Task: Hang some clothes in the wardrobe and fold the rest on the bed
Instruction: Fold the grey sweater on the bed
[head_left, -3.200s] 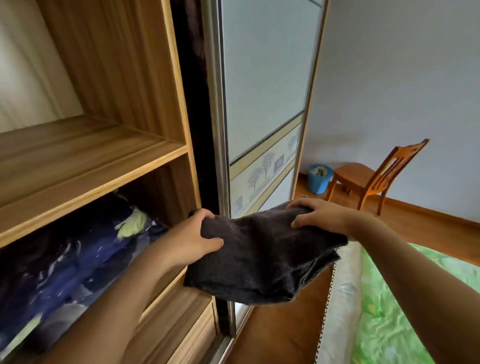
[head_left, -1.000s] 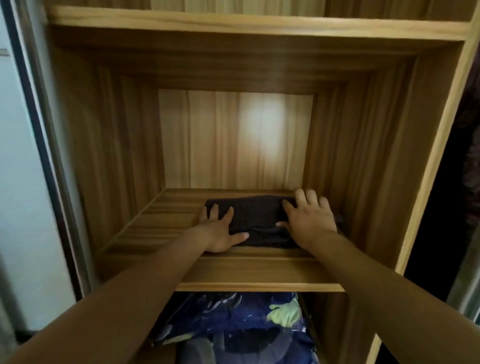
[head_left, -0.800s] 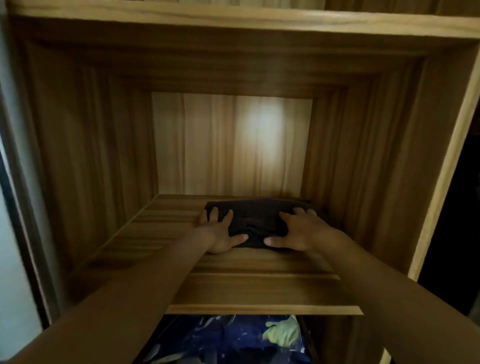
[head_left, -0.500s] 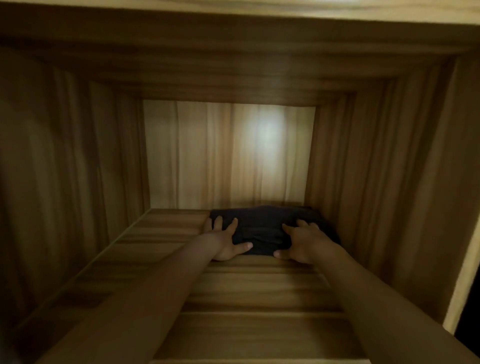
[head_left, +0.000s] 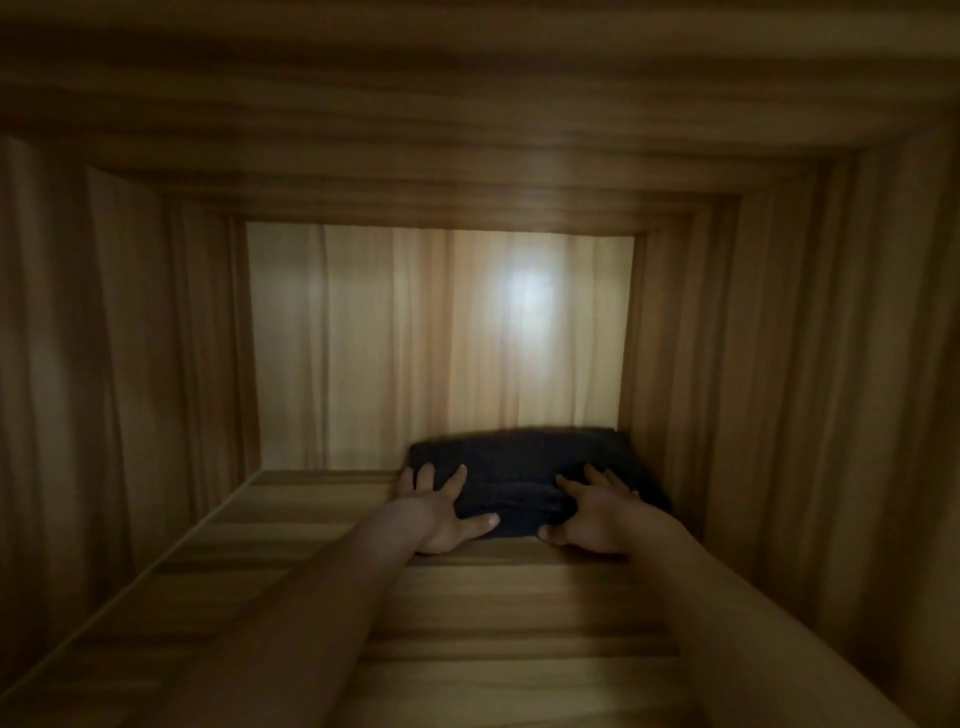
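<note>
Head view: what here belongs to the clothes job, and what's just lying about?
Job: dark folded garment, at the back right of the wooden wardrobe shelf; left hand and right hand, both flat on it.
Not job: pale wooden back panel; bright light patch on it.

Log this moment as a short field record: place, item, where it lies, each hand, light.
place: inside a wooden wardrobe compartment, seen along its shelf
item: folded dark garment, lying flat
position: far right of the shelf, by the back panel and near the right side wall; contact with either cannot be told
left hand: fingers spread, resting on the garment's left front part
right hand: fingers spread on its right front part
light: dim, one bright patch on the back panel
</note>
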